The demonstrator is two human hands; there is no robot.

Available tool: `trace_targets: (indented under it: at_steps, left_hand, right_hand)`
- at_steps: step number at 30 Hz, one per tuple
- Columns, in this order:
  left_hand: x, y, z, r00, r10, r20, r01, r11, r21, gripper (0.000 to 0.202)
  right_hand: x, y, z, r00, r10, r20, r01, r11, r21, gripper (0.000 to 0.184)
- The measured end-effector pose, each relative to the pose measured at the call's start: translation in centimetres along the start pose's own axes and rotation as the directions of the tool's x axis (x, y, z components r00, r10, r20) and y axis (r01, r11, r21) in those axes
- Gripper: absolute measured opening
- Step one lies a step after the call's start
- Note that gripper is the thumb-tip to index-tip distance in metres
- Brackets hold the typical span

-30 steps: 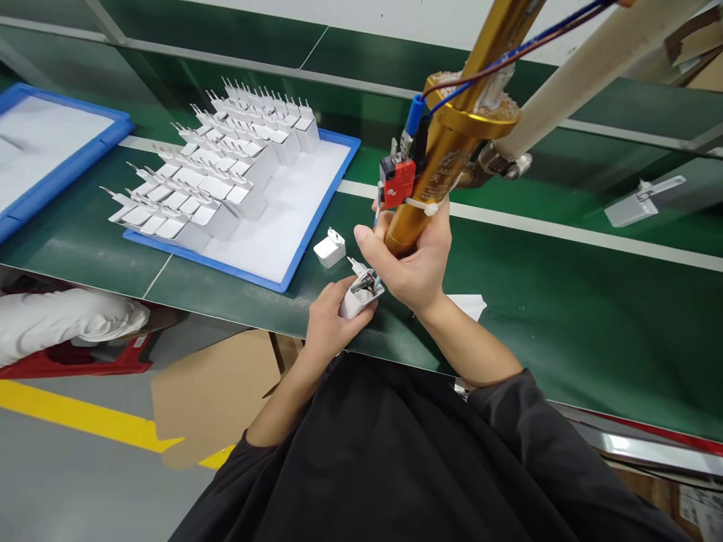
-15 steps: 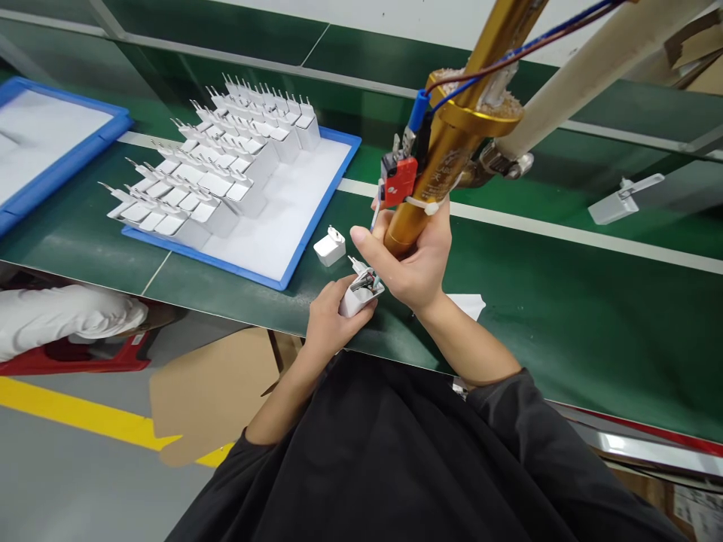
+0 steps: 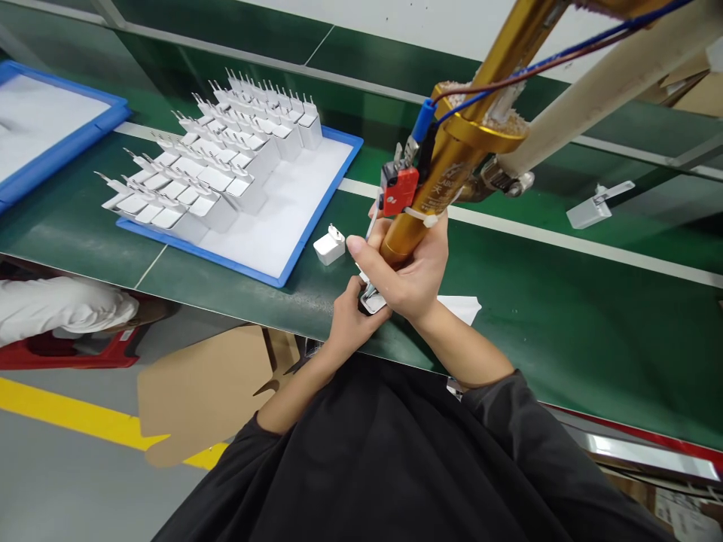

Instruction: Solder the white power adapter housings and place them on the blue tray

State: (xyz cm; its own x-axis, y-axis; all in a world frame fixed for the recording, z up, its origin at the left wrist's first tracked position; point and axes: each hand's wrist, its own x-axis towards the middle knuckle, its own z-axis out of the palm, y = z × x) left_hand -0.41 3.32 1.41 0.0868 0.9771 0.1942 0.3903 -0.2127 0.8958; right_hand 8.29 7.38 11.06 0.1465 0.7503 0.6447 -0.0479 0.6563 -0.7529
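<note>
My left hand (image 3: pixel 351 320) is closed around a white plug charger housing (image 3: pixel 373 303) whose top is open, near the front edge of the bench. My right hand (image 3: pixel 416 275) wraps round the lower barrel of a gold dispensing gun (image 3: pixel 437 173), thumb stretched along its front. A red switch (image 3: pixel 400 191) with wires is fixed to the gun's side. The tip points down into the open housing, partly hidden by my right hand. Just left of my hands, a loose white plug charger (image 3: pixel 329 246) rests on the green bench.
A blue-rimmed tray (image 3: pixel 282 281) bears rows of white chargers (image 3: pixel 218 177), pins up. Another blue tray (image 3: pixel 96 124) lies far left. White paper (image 3: pixel 460 307) is beside my right wrist. A white charger-like piece (image 3: pixel 590 211) lies back right. Another person's sleeve (image 3: pixel 62 307) shows at left.
My left hand has shifted right with the charger housing, which sits further beneath my right hand. The gun has moved slightly downward. The view has shifted a little.
</note>
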Motion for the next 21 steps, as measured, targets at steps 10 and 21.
trace_targets:
  at_steps: [10, 21]
  left_hand:
    - [-0.05, 0.11, 0.56, 0.995, 0.003, -0.098, -0.009, 0.998, -0.067, 0.033]
    - [-0.19, -0.20, 0.89, 0.996, 0.014, -0.087, -0.021, 0.996, -0.083, 0.036]
  right_hand:
    - [-0.06, 0.07, -0.16, 1.000, 0.027, 0.011, -0.027, 1.000, 0.016, 0.025]
    - [0.11, 0.08, -0.13, 1.000, -0.006, 0.014, 0.006, 1.000, -0.028, 0.032]
